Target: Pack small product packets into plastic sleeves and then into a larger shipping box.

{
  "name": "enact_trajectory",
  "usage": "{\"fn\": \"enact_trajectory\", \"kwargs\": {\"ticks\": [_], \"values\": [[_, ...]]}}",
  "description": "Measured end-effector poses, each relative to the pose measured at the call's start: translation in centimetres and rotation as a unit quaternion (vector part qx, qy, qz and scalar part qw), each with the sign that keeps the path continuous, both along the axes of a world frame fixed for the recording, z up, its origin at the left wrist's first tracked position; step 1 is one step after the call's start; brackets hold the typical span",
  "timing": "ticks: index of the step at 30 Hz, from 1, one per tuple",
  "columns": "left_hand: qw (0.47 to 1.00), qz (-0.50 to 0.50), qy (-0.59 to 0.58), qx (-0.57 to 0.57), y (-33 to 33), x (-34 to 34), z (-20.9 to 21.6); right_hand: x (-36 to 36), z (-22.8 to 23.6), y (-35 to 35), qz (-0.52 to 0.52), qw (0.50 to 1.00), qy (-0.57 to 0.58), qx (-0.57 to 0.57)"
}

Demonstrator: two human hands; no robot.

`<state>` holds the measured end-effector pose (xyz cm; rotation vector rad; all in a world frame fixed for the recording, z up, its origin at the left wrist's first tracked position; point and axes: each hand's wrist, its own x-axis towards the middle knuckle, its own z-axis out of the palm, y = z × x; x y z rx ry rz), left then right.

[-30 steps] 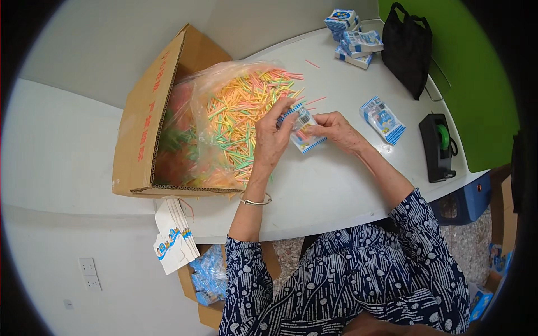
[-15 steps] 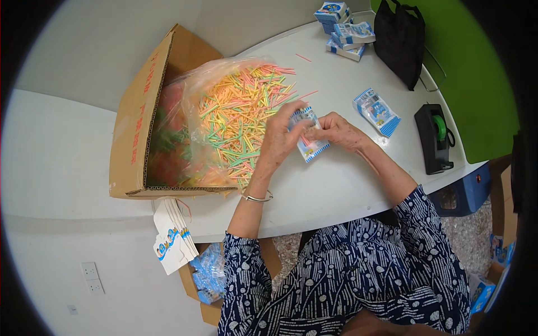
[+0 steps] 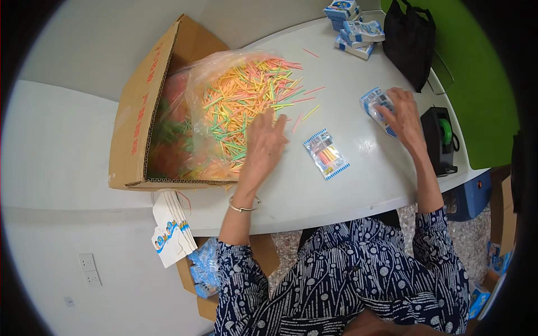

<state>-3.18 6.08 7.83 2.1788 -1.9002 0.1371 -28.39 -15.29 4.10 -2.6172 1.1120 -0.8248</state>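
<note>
Over the near right edge of a heap of thin coloured sticks point(image 3: 238, 101), my left hand point(image 3: 263, 143) is slightly blurred, its fingers apart. The sticks, orange, yellow, pink and green, spill from a clear plastic bag point(image 3: 196, 92) in a cardboard box. My right hand point(image 3: 406, 117) grips a small blue-and-white plastic packet point(image 3: 372, 101) at the right of the table, its fingers covering part of it. Between the hands lies another blue-striped packet point(image 3: 327, 155), flat, with coloured sticks visible through its clear window.
The cardboard box point(image 3: 134, 129) lies on its side at left. Blue-and-white boxes point(image 3: 356, 33) are stacked at the back, beside a black bag point(image 3: 409, 45). A black tape dispenser point(image 3: 437, 140) stands at the right. Folded white cartons point(image 3: 172, 229) hang by the table's left front edge.
The packet that both hands held now lies on the table. My left hand has moved left to the sticks, and my right hand has gone right onto another packet. Some sticks have spread rightward.
</note>
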Motion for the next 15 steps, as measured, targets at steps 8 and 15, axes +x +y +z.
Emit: {"fn": "enact_trajectory", "kwargs": {"ticks": [8, 15], "values": [[0.975, -0.079, -0.2, 0.053, 1.1, 2.2, -2.7, -0.1, -4.0, -1.7, -0.05, 0.998, 0.039, -0.002], [0.907, -0.024, -0.391, 0.155, -1.0, 3.2, -4.8, -0.4, -5.1, -2.9, -0.013, 0.998, -0.043, 0.048]]}}
